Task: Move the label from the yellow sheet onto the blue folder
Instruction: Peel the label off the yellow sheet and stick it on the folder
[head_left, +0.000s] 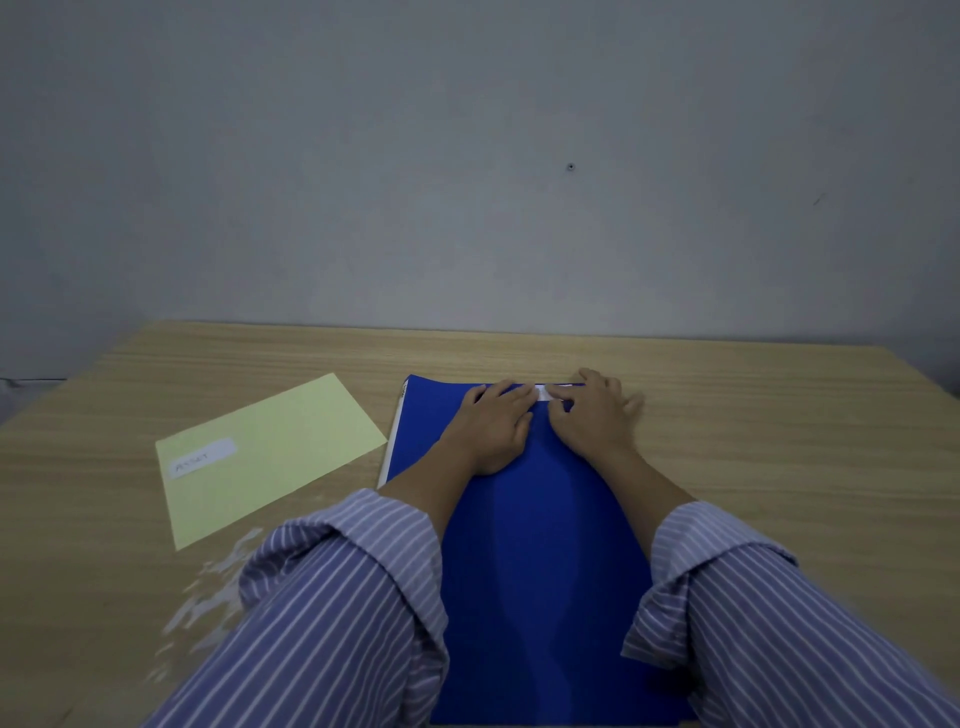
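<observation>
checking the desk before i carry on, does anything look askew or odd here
The yellow paper sheet lies rotated on the wooden table, not square with the blue folder. A white label with handwriting remains on it, while both hands press another white strip at the folder's far edge.

Folder (540, 545) lies on the surface (779, 467) straight in front of me, running away toward the wall (467, 156). Sheet (275, 452) lies to its left, just beside it, turned at an angle. One label (203, 457) sits on the sheet's near-left part. Another label (545, 392) lies at the folder's far edge, between my left hand (493, 426) and right hand (592, 415), both resting on the folder.
</observation>
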